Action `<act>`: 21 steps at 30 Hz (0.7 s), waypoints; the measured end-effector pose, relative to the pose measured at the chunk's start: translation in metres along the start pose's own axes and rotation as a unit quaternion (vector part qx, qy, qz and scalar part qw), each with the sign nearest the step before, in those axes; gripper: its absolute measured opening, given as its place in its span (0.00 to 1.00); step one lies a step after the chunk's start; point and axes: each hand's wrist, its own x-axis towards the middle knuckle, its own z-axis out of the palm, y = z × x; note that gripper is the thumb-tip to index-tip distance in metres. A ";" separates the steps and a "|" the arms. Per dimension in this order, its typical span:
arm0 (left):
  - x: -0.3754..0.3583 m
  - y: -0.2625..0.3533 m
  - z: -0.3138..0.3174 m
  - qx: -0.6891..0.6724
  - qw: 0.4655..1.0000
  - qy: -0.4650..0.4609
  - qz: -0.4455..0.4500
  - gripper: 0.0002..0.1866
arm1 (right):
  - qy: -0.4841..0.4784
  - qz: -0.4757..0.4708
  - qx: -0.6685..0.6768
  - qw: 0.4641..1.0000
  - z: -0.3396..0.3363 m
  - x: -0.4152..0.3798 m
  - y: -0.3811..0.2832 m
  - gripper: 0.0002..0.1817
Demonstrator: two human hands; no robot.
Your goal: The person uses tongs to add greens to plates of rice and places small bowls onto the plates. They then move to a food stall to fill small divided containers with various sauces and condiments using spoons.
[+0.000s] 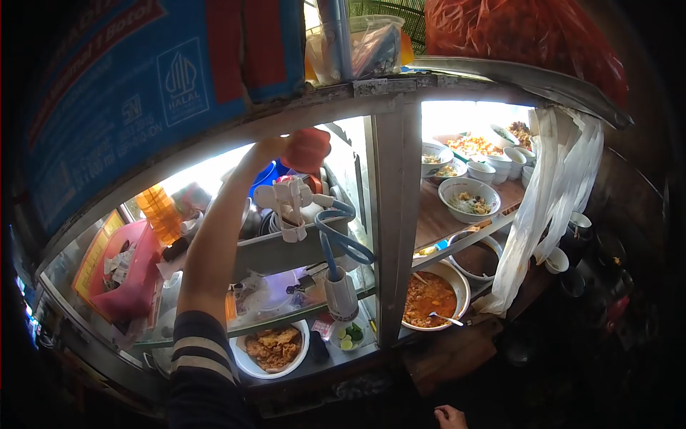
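My left arm reaches up into the glass-fronted cabinet on the left. My left hand is closed on an orange-red plastic cup, and the cup hides most of the fingers. Below the cup hang several white plastic holders, beside a blue looped handle standing in a white cup. A blue container shows behind my forearm. At the bottom edge, my right hand is partly in view with its fingers curled in, and nothing shows in it.
Fried food fills a white bowl, next to cut limes. A basin of red stew with a spoon sits lower right. Bowls stand on the right shelf, beside a hanging plastic sheet. A wooden post divides the cabinet.
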 end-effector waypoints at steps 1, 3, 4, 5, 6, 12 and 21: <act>0.001 -0.006 -0.006 -0.059 0.995 0.076 -0.042 0.08 | 0.003 -0.004 -0.003 1.000 -0.003 0.002 -0.004 0.14; 0.006 -0.012 -0.017 -0.130 0.966 0.196 -0.107 0.11 | 0.014 -0.025 -0.012 1.000 -0.004 0.007 -0.004 0.13; 0.006 -0.015 -0.021 -0.111 0.963 0.209 -0.125 0.12 | 0.016 -0.026 -0.010 0.999 -0.003 0.008 -0.001 0.13; 0.007 -0.017 -0.023 -0.088 0.962 0.216 -0.142 0.12 | 0.021 -0.033 -0.017 0.999 -0.002 0.009 0.001 0.13; 0.008 -0.020 -0.024 -0.058 0.963 0.212 -0.157 0.13 | 0.026 -0.041 -0.023 0.999 0.000 0.009 0.003 0.13; 0.019 -0.016 -0.008 0.213 0.934 0.016 -0.285 0.16 | 0.002 -0.033 -0.040 0.999 0.011 -0.007 0.017 0.12; 0.025 -0.004 0.011 0.265 0.911 -0.152 -0.278 0.22 | 0.011 -0.035 -0.082 0.996 0.020 -0.017 0.037 0.11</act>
